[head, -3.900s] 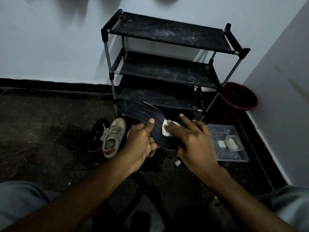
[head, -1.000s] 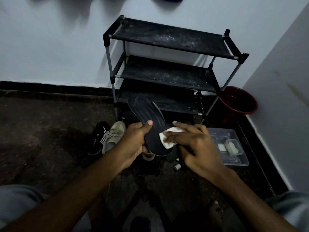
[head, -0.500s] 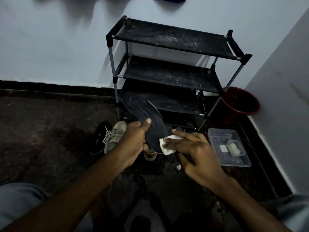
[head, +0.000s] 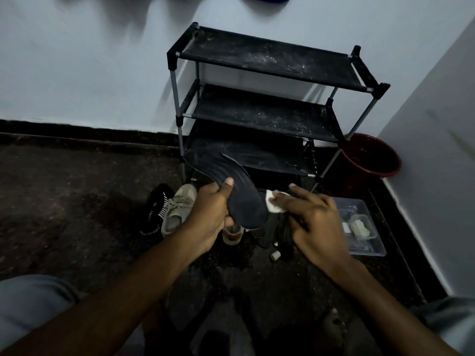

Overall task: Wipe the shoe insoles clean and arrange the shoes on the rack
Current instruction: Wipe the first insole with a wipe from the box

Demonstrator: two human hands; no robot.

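Insole [head: 239, 191] is held up before rack [head: 267, 60] btm shelf, heel end pinched by left hand [head: 208, 217], thumb on top. Wipe [head: 273, 204] is pinched in right hand [head: 313, 222] at its edge. Prob light & bendy: best gripped near heel w/ support underneath

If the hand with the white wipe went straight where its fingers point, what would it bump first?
Most likely the dark insole in the left hand. The right hand holds the wipe just beside its edge, though depth is unclear.
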